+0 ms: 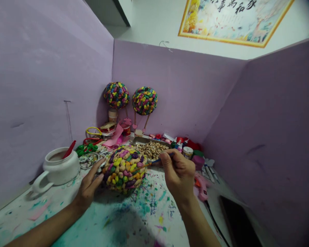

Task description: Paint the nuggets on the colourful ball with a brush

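A ball covered in peanut shells (125,168), partly painted yellow, purple, pink, green and orange with some shells still tan, sits on the paint-stained table. My left hand (89,188) grips its left side, the thumb towards me and the fingers reaching along the far side. In my right hand (179,175) is a thin paintbrush (158,160) with a blue handle, pinched between thumb and fingers. The brush points left, its tip at the ball's right face. Behind the ball stands a metal tray (137,140) of loose shell pieces.
A white mug (64,169) holding a red-handled tool stands left. Two finished-looking coloured balls (144,100) on stick legs are at the back wall. Scissors (94,131), paint jars (187,152), a pink glue gun (202,188) with cord and a dark flat device (238,219) lie around. Purple panels enclose three sides.
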A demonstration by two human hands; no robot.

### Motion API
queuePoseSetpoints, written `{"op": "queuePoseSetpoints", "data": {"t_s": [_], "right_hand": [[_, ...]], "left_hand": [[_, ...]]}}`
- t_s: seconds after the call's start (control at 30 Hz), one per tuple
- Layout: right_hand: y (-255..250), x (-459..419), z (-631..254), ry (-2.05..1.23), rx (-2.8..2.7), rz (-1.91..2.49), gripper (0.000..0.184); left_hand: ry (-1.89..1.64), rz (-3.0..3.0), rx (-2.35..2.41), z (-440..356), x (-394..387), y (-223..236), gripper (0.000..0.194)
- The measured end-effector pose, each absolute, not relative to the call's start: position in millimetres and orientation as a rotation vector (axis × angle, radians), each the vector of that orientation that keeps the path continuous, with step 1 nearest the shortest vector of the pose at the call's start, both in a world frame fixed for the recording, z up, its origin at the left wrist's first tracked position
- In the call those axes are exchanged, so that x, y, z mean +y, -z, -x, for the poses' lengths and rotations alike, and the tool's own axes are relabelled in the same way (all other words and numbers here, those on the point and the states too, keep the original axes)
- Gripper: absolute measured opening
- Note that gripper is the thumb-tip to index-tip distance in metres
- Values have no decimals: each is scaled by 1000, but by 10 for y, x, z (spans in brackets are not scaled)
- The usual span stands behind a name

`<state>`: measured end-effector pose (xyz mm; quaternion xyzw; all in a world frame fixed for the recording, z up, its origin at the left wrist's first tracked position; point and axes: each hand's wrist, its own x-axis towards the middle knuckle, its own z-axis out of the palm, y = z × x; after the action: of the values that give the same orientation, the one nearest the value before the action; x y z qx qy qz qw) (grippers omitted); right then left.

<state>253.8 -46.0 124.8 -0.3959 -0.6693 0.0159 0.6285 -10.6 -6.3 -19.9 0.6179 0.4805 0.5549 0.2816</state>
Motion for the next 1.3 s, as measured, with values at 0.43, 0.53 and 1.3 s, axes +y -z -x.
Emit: {"op": "queuePoseSetpoints", "data": {"t_s": [0.43, 0.53, 1.3], "right_hand": [[-1070, -208, -2515, -627, -1118, 885, 33], [-980, -72, -2538, -807, -988, 897, 39], [-766, 118, -2477, -912, -816, 1130, 47]], "left_hand": [[-1478, -1672, 1276, 110, -50, 198, 63], [-1523, -1655, 1275, 102, -54, 222, 60], [-1481, -1625, 1281, 120, -58, 214, 65]]}}
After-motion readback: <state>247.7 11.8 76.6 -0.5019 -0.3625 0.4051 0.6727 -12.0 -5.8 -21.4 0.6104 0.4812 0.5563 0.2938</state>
